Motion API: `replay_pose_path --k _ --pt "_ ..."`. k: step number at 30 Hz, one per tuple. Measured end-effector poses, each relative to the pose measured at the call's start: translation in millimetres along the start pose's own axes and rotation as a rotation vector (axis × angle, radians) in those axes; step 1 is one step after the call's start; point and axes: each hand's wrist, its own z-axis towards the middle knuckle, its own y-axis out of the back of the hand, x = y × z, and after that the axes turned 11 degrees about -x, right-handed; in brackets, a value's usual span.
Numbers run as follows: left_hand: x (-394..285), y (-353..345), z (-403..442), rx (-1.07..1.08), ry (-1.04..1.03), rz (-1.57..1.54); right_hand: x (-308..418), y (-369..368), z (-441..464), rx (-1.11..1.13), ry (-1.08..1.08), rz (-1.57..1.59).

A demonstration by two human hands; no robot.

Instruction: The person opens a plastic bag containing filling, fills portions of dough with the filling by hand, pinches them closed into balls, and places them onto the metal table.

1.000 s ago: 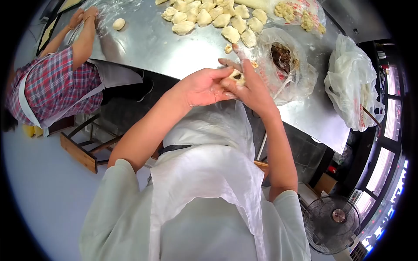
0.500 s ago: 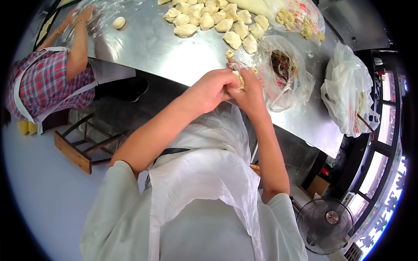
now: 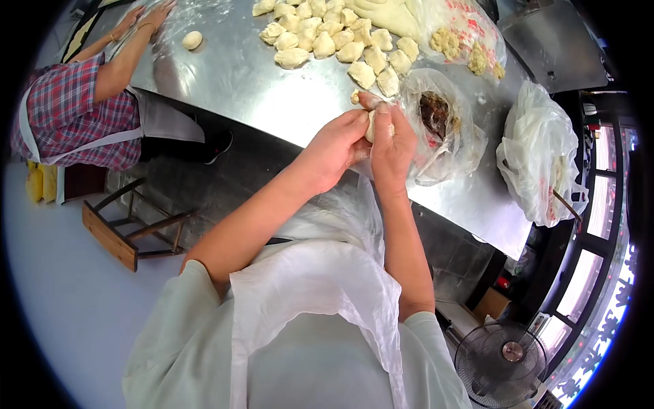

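Observation:
Above the near edge of the steel table (image 3: 225,75), my left hand (image 3: 335,148) and my right hand (image 3: 395,143) are closed together around a piece of dough (image 3: 371,128). Its pale side shows between the thumbs and fingers; the rest is hidden. Just beyond my fingertips lies a small scrap of dough (image 3: 355,97). Many cut dough pieces (image 3: 323,45) are grouped farther back on the table. Right of my hands sits an open clear plastic bag (image 3: 470,143) with a dark brown filling (image 3: 434,114) inside.
At the back are a large dough slab (image 3: 392,17) and crumbly yellow lumps (image 3: 446,43) on plastic. A co-worker (image 3: 82,109) leans over the table at left, near a round dough ball (image 3: 192,40). A white bag (image 3: 538,157), a fan (image 3: 501,361) and a wooden stool (image 3: 109,235) surround me.
My hands have shifted around the dough, and more of its pale surface shows between them. The co-worker's hands have moved to the right along the table. My view has shifted slightly.

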Motion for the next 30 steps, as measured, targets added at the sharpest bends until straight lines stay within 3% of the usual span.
replay_pose_path --k 2,4,8,11,13,16,19,22,26,30 --pt "10.4 8.2 8.7 -0.037 -0.078 0.039 20.7 -6.9 0.4 0.004 -0.014 0.041" --pt "5.8 12.1 5.8 0.012 -0.057 0.017 -7.2 21.1 10.1 0.164 0.006 0.188" --pt "3.1 2.5 -4.9 0.003 0.023 0.065 18.6 27.0 7.3 0.316 0.027 -0.061" --pt "4.0 -7.4 -3.9 -0.117 -0.005 0.223 4.7 18.9 0.7 0.155 -0.084 -0.025" --pt "4.6 -12.7 -8.1 -0.093 -0.030 0.166 -0.1 11.4 -3.5 -0.024 -0.074 -0.090" --pt "10.6 -4.2 -8.9 -0.035 -0.093 0.100 -8.7 7.2 0.0 0.016 -0.098 0.052" --pt "11.0 8.7 -3.5 -0.015 -0.130 0.043 18.6 2.0 3.4 0.144 -0.162 0.089" --pt "3.8 15.3 -5.6 0.019 -0.083 0.028 12.3 27.1 16.8 0.430 -0.181 0.245" --pt "-2.7 11.9 -6.8 0.025 -0.005 0.203 19.8 8.6 7.0 0.286 -0.203 0.035" --pt "0.4 6.2 -7.5 0.009 0.013 0.060 2.2 -0.9 2.6 0.142 -0.125 -0.050"
